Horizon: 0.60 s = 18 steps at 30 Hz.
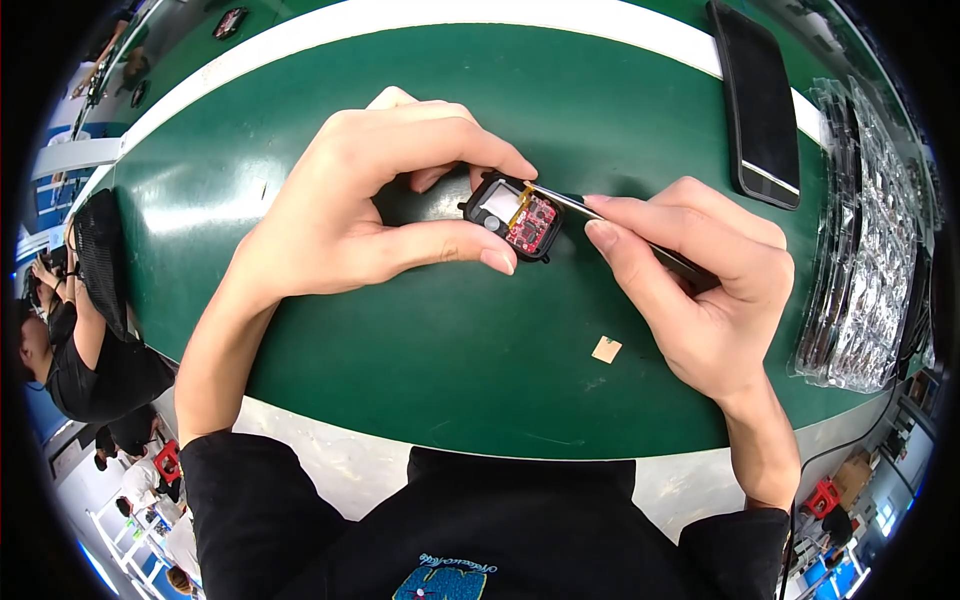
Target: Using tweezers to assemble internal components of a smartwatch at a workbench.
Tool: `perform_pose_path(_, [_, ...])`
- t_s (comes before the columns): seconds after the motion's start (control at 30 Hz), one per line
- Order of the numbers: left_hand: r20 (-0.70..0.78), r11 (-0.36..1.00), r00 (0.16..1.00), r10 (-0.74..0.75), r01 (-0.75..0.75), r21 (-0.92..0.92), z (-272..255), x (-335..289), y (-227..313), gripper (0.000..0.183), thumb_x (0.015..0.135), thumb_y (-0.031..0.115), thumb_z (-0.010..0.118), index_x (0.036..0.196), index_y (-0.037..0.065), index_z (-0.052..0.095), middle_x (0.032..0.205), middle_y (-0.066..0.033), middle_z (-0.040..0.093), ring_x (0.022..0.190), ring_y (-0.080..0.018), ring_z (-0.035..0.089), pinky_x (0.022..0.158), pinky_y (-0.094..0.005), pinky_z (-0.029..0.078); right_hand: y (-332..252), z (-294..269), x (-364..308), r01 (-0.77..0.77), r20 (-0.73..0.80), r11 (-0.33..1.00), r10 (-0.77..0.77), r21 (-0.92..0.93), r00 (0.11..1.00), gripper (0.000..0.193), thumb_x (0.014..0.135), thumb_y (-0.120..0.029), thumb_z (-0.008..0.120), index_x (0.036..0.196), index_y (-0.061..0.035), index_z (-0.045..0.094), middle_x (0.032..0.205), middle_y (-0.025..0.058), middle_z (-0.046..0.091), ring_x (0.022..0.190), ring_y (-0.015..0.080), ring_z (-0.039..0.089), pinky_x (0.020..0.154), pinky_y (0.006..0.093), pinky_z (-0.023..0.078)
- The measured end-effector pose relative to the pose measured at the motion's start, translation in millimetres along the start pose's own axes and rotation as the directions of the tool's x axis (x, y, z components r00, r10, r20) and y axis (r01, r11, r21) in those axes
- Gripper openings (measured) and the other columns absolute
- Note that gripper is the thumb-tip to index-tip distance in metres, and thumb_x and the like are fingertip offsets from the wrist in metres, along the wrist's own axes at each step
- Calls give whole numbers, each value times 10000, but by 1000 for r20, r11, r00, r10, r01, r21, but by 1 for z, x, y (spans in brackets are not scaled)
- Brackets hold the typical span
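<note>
Between its thumb and fingers, my left hand [360,200] grips a small black device housing [546,250] over the table. Inside the housing are a red circuit board [533,226], a silvery-white rectangular part [497,204] and a strip of yellow tape or film. My right hand [710,270] is closed around dark tweezers [570,204], whose tips reach the upper edge of the housing beside the yellow strip. Whether the tips pinch anything is too small to tell. A little beige square [606,349] lies on the table, below and left of my right hand.
The green tabletop [420,370] has a white strip along its far side. A black phone-like slab [757,100] lies at the far right, near a stack of clear plastic packaging [862,240]. At left, another person [90,350] sits beside a black mesh chair back [100,260].
</note>
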State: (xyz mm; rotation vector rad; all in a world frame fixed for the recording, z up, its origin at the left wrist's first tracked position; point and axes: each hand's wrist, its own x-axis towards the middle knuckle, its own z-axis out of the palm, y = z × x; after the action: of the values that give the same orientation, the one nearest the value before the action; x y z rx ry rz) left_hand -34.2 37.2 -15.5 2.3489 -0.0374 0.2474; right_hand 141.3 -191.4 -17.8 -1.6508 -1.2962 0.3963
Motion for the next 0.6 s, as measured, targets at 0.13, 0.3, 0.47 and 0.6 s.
perform_pose_path(0.13, [21, 1000, 1000, 0, 0, -26, -2, 0, -2, 624, 691, 371, 1009, 1208, 67, 838, 1011, -31, 781, 749, -163, 507, 792, -325, 402, -2, -3, 0, -55, 34, 998, 54, 30, 998, 186, 896, 44, 865, 1079, 11, 871, 724, 16, 664, 590, 51, 512, 530, 255, 313])
perform_pose_path(0.3, [35, 1000, 999, 16, -16, 4, -1, 2, -1, 616, 711, 381, 1004, 1215, 69, 839, 1034, -37, 791, 810, -163, 587, 770, -322, 405, -1, -6, -1, -94, 56, 994, 91, 58, 994, 183, 893, 56, 853, 1069, 9, 872, 721, 16, 661, 586, 49, 505, 531, 253, 312])
perform_pose_path(0.47, [36, 999, 999, 30, -31, 38, -1, 1, -1, 603, 727, 380, 1001, 1219, 72, 839, 1043, -44, 791, 837, -165, 610, 756, -317, 403, -1, -1, -3, -71, 45, 997, 69, 36, 997, 187, 887, 63, 846, 1064, 8, 871, 718, 15, 657, 580, 52, 499, 530, 254, 312])
perform_pose_path(0.6, [43, 999, 999, 8, -10, 52, -2, 0, 2, 586, 745, 383, 994, 1219, 76, 835, 1048, -49, 788, 853, -168, 624, 744, -317, 400, 0, 0, -3, -39, 46, 999, 39, 3, 998, 185, 878, 68, 847, 1053, 13, 867, 711, 16, 649, 573, 59, 498, 526, 259, 313])
